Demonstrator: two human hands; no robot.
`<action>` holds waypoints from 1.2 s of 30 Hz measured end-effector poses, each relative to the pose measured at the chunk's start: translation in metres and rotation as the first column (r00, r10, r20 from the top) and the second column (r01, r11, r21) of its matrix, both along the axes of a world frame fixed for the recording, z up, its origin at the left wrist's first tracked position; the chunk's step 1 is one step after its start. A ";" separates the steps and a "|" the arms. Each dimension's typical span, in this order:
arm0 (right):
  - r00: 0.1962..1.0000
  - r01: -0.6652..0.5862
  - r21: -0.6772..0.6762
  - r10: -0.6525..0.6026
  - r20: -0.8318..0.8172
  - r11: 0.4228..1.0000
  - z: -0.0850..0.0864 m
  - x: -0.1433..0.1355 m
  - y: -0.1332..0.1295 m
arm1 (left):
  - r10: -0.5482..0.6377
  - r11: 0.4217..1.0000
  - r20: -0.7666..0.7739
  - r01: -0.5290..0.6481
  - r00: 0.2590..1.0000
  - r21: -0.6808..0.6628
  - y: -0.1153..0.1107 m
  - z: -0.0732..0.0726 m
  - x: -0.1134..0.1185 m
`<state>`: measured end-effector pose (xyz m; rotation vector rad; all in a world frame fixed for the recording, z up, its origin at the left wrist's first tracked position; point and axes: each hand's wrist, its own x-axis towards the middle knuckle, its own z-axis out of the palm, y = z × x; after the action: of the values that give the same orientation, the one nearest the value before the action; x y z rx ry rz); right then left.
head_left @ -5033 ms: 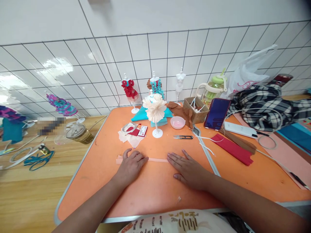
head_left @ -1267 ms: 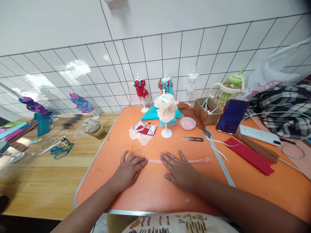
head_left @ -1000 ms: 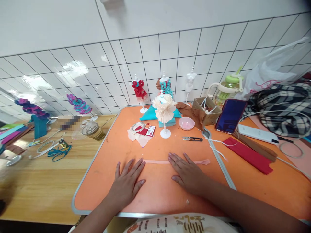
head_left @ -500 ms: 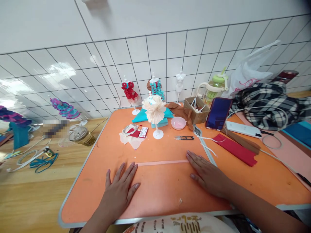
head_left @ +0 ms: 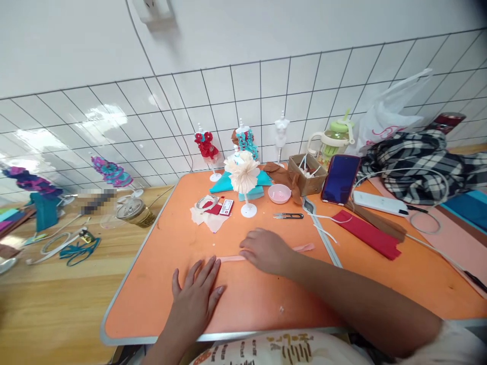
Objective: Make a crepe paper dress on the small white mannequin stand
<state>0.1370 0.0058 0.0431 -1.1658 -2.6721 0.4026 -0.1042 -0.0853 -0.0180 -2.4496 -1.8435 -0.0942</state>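
Observation:
A narrow pale pink fabric strip (head_left: 230, 258) lies across the orange table in front of me. My left hand (head_left: 196, 299) rests flat with fingers spread, its fingertips at the strip's left end. Over the strip's middle, my right hand (head_left: 268, 251) is bent, with thumb and fingers drawn together on the strip. Its palm hides part of the strip, whose crumpled right end (head_left: 307, 248) shows past the wrist. Black thread snips (head_left: 289, 216) lie beyond the right hand. A small dress form with a cream ruffled flower (head_left: 243, 175) stands farther back.
The orange table (head_left: 152, 284) has a grey edge. Behind stand a pink bowl (head_left: 279, 193), a cardboard box (head_left: 306, 182), a phone (head_left: 341, 178) and a jug (head_left: 337, 139). Red fabric (head_left: 367, 234) and a power bank (head_left: 380, 203) lie right. More dress forms line the wall.
My right hand has moved left from the strip's right end to its middle, and its fingers have drawn together. My left hand stays at the left end. The view has shifted slightly.

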 end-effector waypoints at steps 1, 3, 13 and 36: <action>1.000 -0.026 -0.033 0.026 -0.001 0.999 -0.003 -0.019 0.002 | 0.016 1.000 0.005 -0.016 1.000 0.004 -0.003 -0.001 0.002; 1.000 0.000 -0.097 0.003 0.027 0.995 -0.011 -0.052 0.003 | 0.038 0.999 0.016 -0.038 0.999 -0.001 -0.008 -0.002 0.004; 0.997 0.022 -0.212 -0.007 0.073 0.977 -0.028 -0.082 0.007 | 0.106 0.994 0.247 -0.106 0.963 -0.013 -0.004 -0.006 -0.009; 0.835 -0.062 -0.495 -0.227 -0.502 0.867 0.037 -0.017 0.020 | 0.060 0.993 0.807 -0.121 0.587 0.014 0.063 0.104 0.024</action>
<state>0.1202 0.0258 0.0800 -1.0619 -2.0485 1.2576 -0.0798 -0.0222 0.0857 -2.4237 -2.1545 -1.4790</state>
